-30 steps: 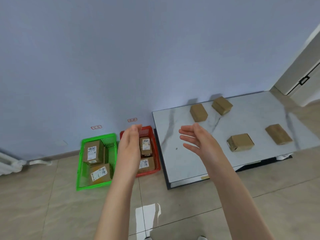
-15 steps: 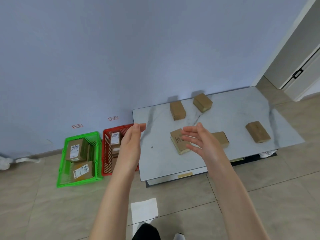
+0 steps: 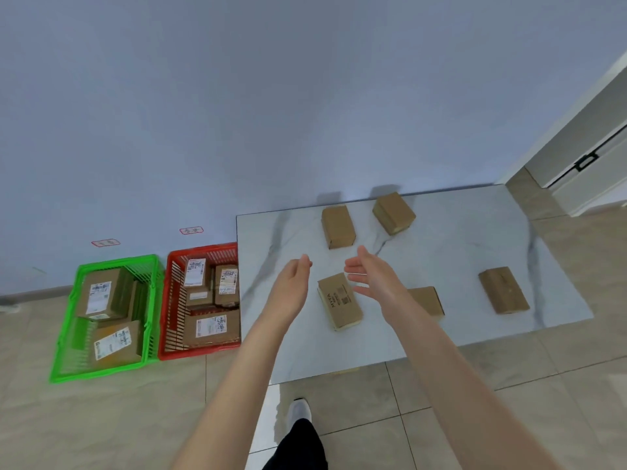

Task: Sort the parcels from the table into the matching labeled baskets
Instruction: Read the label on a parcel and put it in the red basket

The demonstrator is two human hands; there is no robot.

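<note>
Several brown cardboard parcels lie on a low marble-topped table. The nearest parcel lies between my two hands, which hover above the tabletop. My left hand is to its left with fingers straight and holds nothing. My right hand is to its right, fingers spread, empty. Further parcels sit at the back, at the right, and one partly hidden behind my right wrist. A green basket and a red basket on the floor hold labelled parcels.
Two small red-framed labels are stuck on the wall above the baskets. The baskets stand against the table's left side on a tiled floor. A door is at the far right. My shoe is near the table's front edge.
The view has shifted right and closer to the table. Both hands have moved from over the red basket's edge to either side of the nearest parcel. Nothing is held in any frame.
</note>
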